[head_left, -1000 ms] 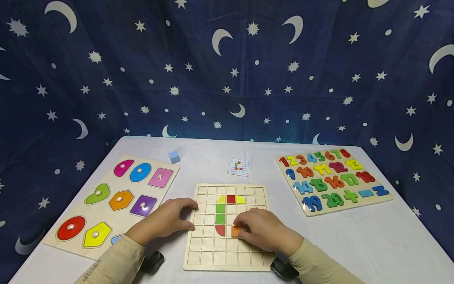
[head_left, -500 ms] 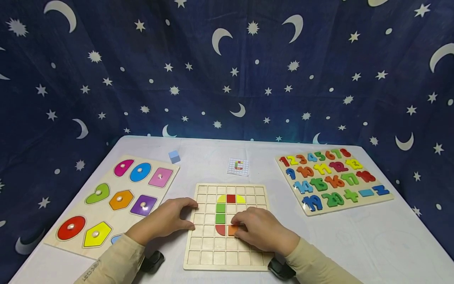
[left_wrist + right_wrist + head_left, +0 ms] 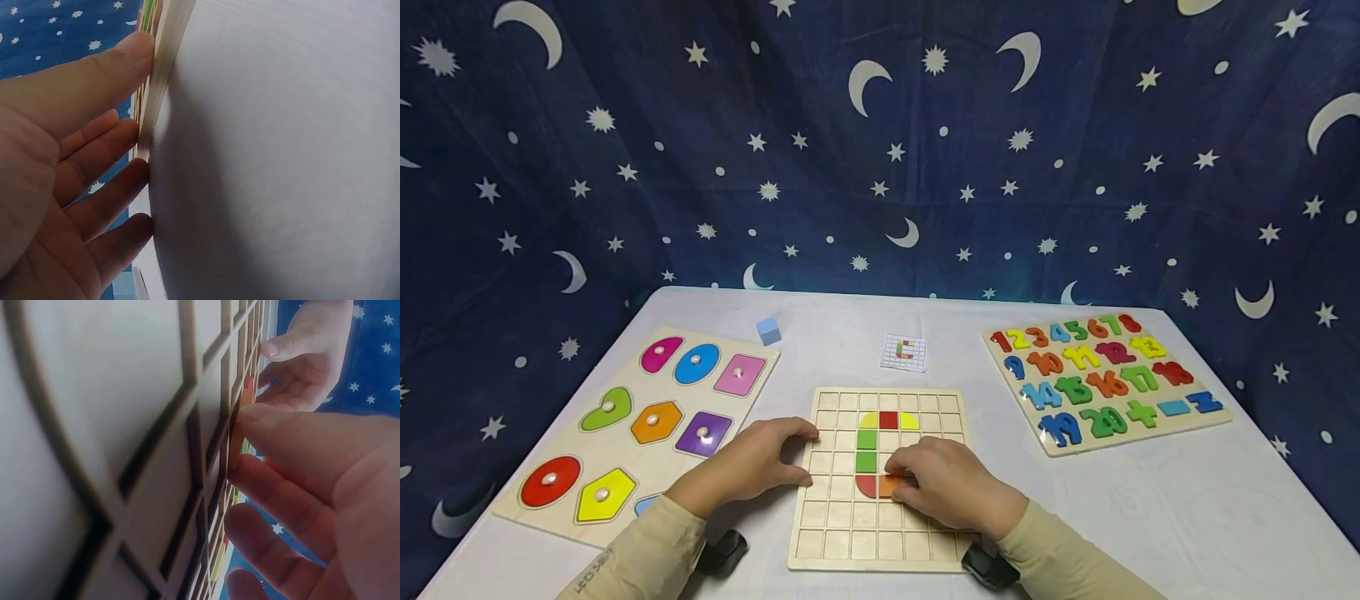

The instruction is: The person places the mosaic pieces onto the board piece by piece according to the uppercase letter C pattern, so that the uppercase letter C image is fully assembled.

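Note:
A wooden grid board (image 3: 841, 546) lies in the middle of the table. On it sit a yellow quarter-round (image 3: 868, 421), a dark red square (image 3: 888, 420), another yellow quarter-round (image 3: 909, 421), two green squares (image 3: 867, 450) and a red quarter-round (image 3: 866, 486). My right hand (image 3: 955, 487) pinches an orange square tile (image 3: 888, 487) between thumb and index finger, just right of the red quarter-round. In the right wrist view the orange tile (image 3: 238, 440) is at the grid's surface; whether it is fully seated I cannot tell. My left hand (image 3: 745, 464) touches the board's left edge with extended thumb and fingertips.
A small pattern card (image 3: 904, 353) lies behind the board, and a blue cube (image 3: 768, 332) stands to its left. A shape puzzle with knobs (image 3: 617, 454) is on the left, a number puzzle (image 3: 1093, 387) on the right. A starry dark blue cloth (image 3: 820, 150) hangs behind the table.
My right hand has moved slightly left with the orange tile, bringing it beside the red quarter-round. The left hand has stayed at the board's edge.

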`<state>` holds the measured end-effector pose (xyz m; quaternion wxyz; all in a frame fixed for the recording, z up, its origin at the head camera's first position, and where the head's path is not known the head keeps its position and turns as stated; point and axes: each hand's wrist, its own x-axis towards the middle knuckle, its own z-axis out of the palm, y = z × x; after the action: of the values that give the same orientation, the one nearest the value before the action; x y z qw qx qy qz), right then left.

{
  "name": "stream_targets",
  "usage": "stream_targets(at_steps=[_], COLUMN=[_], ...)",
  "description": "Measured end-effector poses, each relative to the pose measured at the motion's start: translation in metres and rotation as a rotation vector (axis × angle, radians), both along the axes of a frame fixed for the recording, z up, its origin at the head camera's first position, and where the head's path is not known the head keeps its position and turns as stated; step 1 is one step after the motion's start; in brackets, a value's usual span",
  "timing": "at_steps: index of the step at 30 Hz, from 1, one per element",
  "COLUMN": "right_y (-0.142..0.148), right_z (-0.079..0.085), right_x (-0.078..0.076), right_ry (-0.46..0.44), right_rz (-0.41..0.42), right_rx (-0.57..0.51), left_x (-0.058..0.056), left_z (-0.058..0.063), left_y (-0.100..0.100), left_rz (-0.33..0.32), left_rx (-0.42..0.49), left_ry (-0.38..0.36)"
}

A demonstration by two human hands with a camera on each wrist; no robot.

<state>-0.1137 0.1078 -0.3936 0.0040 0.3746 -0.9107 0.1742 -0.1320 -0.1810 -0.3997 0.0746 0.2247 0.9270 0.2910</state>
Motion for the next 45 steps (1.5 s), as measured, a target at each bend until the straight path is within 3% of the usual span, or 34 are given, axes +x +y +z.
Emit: stream_targets(at_steps=[13, 22, 27, 45], right_y=[-0.002, 0.003, 0.013, 0.073], right_z=[0.001, 0.004, 0.006, 0.006], right_x=[-0.001, -0.001, -0.002, 0.004], right_ry=[-0.014, -0.094, -0.154, -0.216], right_rz=[-0.005, -0.036, -0.077, -0.237], right_rx=[0.002, -0.003, -0.018, -0.009], left_x=[0.000, 0.000, 0.000, 0.002], left_z=[0.000, 0.000, 0.000, 0.002], left_y=[0.000, 0.000, 0.000, 0.002], left_rz=[0.001, 0.005, 0.006, 0.042], left_rx=[-0.003, -0.003, -0.005, -0.008], left_ry=[-0.002, -0.003, -0.004, -0.034])
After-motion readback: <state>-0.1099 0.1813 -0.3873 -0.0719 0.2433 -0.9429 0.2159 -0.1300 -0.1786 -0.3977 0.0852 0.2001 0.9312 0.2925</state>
